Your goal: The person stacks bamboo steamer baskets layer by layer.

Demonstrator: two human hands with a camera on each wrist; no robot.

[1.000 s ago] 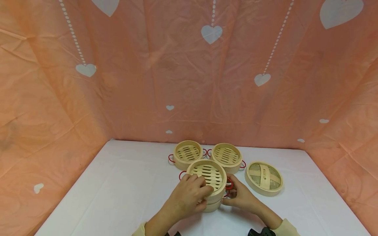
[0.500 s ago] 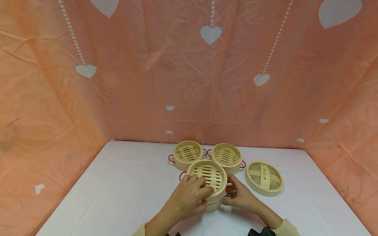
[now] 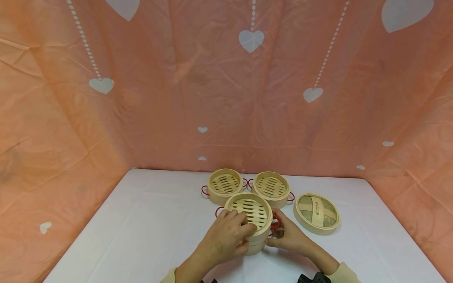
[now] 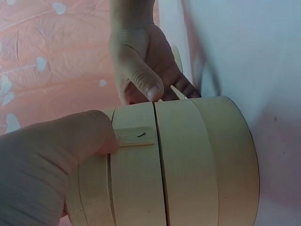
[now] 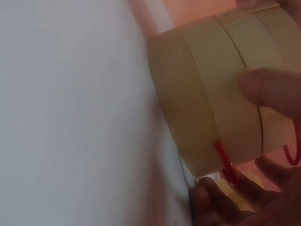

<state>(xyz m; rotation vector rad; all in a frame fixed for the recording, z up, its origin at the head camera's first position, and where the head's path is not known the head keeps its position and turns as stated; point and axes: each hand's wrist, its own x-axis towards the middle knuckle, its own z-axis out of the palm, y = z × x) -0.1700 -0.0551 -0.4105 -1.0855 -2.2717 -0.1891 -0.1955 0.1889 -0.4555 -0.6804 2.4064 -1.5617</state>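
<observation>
Two bamboo steamer baskets are stacked near the front of the table, an upper basket (image 3: 261, 232) on a lower basket (image 4: 188, 155). My left hand (image 3: 228, 237) grips the upper basket's near left rim, fingers curled over inside and thumb outside. On the stack's right side, my right hand (image 3: 288, 236) holds it with the thumb by the seam (image 5: 257, 110) between the baskets. Its other fingers are behind, around the red handles, partly hidden. One red handle (image 5: 225, 160) sticks out of the lower basket in the right wrist view. The slatted floor (image 3: 249, 208) inside the upper basket is visible.
Behind the stack stand two more steamer baskets, one at left (image 3: 226, 184) and one at right (image 3: 271, 186), both with red handles. A woven bamboo lid (image 3: 317, 212) lies to the right. An orange heart-printed cloth (image 3: 226, 98) walls in the white table (image 3: 152, 220).
</observation>
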